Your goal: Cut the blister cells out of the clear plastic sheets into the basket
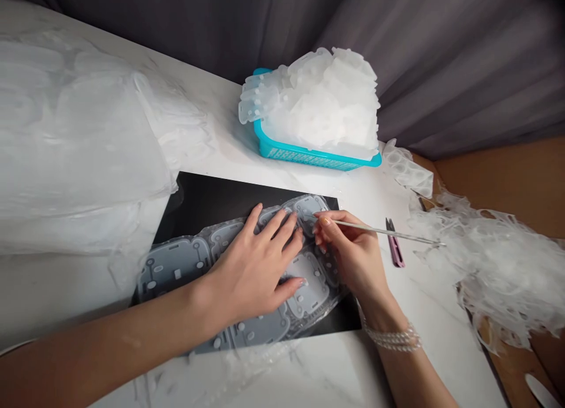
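Note:
A translucent moulded silicone sheet [176,272] with rounded cells and small holes lies on a black mat [189,205]. My left hand [253,266] rests flat on the sheet, fingers spread, holding nothing. My right hand [348,255] pinches a thin metal pick [379,230], its tip at the sheet's far cells near my fingertips. A pearl bracelet [392,338] circles my right wrist.
A turquoise plastic basket [309,155] overflows with translucent pieces [322,102] on the white marble table [282,175]. A large stack of similar sheets [79,137] fills the left. Pink-handled snips [395,243] lie right of my hand, beside a heap of trimmed scraps [485,266].

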`<control>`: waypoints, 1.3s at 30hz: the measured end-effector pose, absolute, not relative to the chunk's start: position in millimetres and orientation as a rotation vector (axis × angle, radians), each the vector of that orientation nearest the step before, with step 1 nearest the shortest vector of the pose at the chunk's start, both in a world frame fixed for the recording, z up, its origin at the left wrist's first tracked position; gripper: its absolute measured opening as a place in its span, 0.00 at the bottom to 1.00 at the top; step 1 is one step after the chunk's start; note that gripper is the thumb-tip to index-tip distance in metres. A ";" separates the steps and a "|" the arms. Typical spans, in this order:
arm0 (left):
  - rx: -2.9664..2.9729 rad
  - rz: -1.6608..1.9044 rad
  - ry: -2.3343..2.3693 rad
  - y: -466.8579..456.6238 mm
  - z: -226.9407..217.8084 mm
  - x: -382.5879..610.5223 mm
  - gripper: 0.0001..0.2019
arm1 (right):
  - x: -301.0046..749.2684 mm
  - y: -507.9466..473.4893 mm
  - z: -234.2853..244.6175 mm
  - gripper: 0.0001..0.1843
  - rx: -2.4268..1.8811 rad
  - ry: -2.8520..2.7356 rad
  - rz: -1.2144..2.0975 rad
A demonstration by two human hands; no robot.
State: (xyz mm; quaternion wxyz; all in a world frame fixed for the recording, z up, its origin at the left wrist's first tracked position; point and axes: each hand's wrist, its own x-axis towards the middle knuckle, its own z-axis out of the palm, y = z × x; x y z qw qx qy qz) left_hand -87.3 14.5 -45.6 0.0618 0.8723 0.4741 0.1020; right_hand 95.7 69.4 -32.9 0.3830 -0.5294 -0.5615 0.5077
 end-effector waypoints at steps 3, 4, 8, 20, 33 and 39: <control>2.642 0.311 1.434 14.5 -45.8 -87.3 0.31 | 97.0 69.3 -32.4 0.10 -1.327 -1.365 1.329; 2.644 0.314 1.435 14.7 -45.8 -87.3 0.31 | 97.0 68.9 -31.9 0.10 -1.340 -1.383 1.304; 2.648 0.321 1.441 15.4 -45.7 -86.8 0.32 | 96.4 65.3 -28.8 0.11 -1.432 -1.560 1.180; 2.671 0.307 1.456 13.9 -43.3 -86.3 0.31 | 91.0 57.7 -31.0 0.09 -1.390 -1.950 0.797; 2.672 0.295 1.457 14.0 -42.8 -85.8 0.31 | 85.7 62.3 -34.3 0.07 -1.280 -2.157 0.549; 2.672 0.285 1.475 14.0 -41.7 -84.9 0.30 | 87.8 53.7 -31.3 0.06 -1.223 -2.319 0.333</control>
